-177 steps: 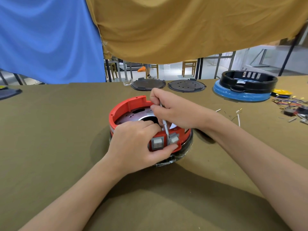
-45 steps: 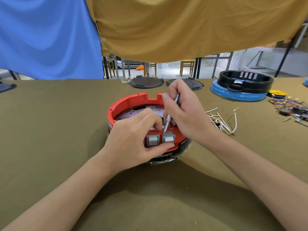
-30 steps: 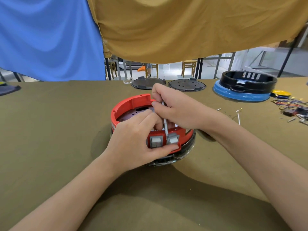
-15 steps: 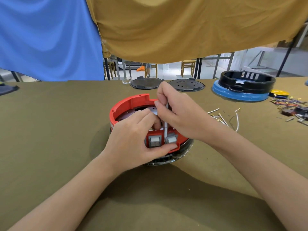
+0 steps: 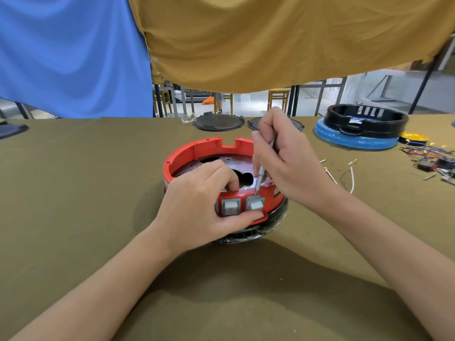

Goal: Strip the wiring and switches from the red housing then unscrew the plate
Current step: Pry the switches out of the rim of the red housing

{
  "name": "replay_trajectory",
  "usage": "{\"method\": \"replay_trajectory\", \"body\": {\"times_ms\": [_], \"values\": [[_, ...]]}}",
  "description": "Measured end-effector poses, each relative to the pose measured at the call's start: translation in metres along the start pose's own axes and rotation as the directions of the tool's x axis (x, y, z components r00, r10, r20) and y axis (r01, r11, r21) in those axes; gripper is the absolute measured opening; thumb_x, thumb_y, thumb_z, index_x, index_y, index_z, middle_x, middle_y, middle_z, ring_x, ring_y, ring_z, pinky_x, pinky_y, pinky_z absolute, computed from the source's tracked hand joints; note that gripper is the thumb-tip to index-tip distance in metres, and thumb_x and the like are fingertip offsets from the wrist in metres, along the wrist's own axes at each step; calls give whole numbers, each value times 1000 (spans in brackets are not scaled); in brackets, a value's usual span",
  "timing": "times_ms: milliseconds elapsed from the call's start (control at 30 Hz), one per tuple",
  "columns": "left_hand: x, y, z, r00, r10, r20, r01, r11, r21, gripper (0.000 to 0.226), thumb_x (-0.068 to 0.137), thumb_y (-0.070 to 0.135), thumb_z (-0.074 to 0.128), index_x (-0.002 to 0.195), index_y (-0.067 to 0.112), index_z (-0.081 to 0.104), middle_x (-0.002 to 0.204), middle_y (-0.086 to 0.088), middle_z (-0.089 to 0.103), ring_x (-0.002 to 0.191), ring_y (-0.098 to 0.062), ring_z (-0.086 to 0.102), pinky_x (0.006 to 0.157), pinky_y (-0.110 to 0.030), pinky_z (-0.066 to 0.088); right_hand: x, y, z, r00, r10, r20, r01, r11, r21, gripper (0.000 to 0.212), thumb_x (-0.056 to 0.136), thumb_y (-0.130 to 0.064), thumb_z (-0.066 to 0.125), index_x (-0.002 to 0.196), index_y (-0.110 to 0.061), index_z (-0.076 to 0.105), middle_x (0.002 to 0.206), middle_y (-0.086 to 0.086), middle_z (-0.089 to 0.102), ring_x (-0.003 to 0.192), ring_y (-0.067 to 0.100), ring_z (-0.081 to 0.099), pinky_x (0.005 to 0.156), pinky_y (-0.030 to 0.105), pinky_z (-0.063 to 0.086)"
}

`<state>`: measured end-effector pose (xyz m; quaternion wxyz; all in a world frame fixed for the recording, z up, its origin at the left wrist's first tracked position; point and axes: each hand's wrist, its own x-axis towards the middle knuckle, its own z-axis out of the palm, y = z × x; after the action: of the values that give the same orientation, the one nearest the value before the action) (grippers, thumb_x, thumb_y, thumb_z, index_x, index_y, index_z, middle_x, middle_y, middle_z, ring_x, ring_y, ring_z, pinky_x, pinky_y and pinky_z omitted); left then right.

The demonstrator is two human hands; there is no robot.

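Rigid, light plastic is judged for the red housing on the desk, gripped at its near rim by the left hand beside the switches while the right hand pinches a thin tool.

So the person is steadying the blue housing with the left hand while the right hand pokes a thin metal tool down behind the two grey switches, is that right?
Not quite: the housing is red, not blue, as the head view shows. The rest holds: the left hand steadies it while the right hand pokes a thin metal tool behind the two grey switches.
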<state>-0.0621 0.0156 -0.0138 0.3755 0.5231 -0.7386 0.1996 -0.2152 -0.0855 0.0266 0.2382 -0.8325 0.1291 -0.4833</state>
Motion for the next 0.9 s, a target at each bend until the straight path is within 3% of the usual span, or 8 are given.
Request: {"method": "replay_trajectory", "body": {"times_ms": [100, 200, 300, 433, 533, 600, 733, 900], "values": [[0, 0, 0, 1000, -2, -5, 2, 1000, 1, 47, 79, 63, 67, 81, 16, 58, 79, 11, 57, 68, -4, 47, 60, -20, 41, -3, -4, 3, 999, -24, -21, 24, 1000, 13, 30, 102, -12, 44, 80, -27, 32, 61, 15, 40, 54, 43, 49, 50, 51, 40], [0, -1, 0, 1000, 1, 0, -1, 1000, 5, 48, 79, 64, 66, 82, 16, 60, 81, 10, 60, 69, -5, 51, 62, -22, 45, -6, -9, 9, 997, -58, 52, 59, 998, -22, 30, 103, -13, 44, 82, -30, 31, 60, 12, 42, 52, 36, 51, 49, 47, 41], [0, -1, 0, 1000, -5, 10, 6, 1000, -1, 49, 79, 65, 66, 84, 16, 62, 83, 8, 63, 72, -8, 57, 65, -27, 50, -2, -11, 8, 981, -80, 176, 96, 991, -89, 33, 103, -11, 45, 82, -32, 30, 58, 6, 42, 47, 22, 42, 44, 30, 34], [0, 0, 0, 1000, -11, 11, 11, 1000, -11, 50, 78, 63, 67, 85, 14, 64, 85, 7, 66, 75, -8, 59, 69, -27, 51, 12, -11, 7, 932, 45, 359, 1, 992, -126, 32, 103, -12, 45, 79, -28, 30, 58, 3, 40, 49, 14, 30, 46, 24, 28], [0, 0, 0, 1000, -13, 1, 13, 1000, -22, 49, 77, 63, 69, 84, 14, 65, 87, 7, 67, 77, -6, 60, 71, -22, 50, 20, -10, 9, 887, 100, 451, -50, 991, -122, 31, 102, -9, 45, 78, -24, 31, 56, -11, 42, 49, 6, 32, 46, 16, 30], [0, 1, 0, 1000, -21, -8, 21, 1000, -21, 48, 77, 62, 70, 80, 15, 62, 82, 9, 64, 72, -3, 54, 67, -16, 44, 17, -10, 10, 913, 83, 399, -50, 995, -91, 32, 102, -8, 45, 78, -24, 31, 59, -11, 40, 51, 7, 32, 47, 18, 30], [1, 1, 0, 1000, -15, -10, 15, 1000, -6, 47, 77, 62, 70, 79, 16, 59, 76, 12, 56, 66, -1, 44, 63, -14, 36, 5, -7, 3, 991, -4, 130, 8, 1000, -27, 29, 103, -11, 43, 80, -25, 31, 60, 2, 39, 55, 34, 51, 52, 46, 41], [1, 1, 0, 1000, -10, 7, 10, 1000, -19, 49, 78, 64, 68, 81, 16, 60, 78, 10, 60, 67, -4, 49, 61, -20, 42, -2, -14, 2, 990, -129, 59, 131, 991, -31, 27, 102, -17, 42, 83, -31, 29, 62, 9, 40, 53, 41, 54, 49, 48, 37]]}}
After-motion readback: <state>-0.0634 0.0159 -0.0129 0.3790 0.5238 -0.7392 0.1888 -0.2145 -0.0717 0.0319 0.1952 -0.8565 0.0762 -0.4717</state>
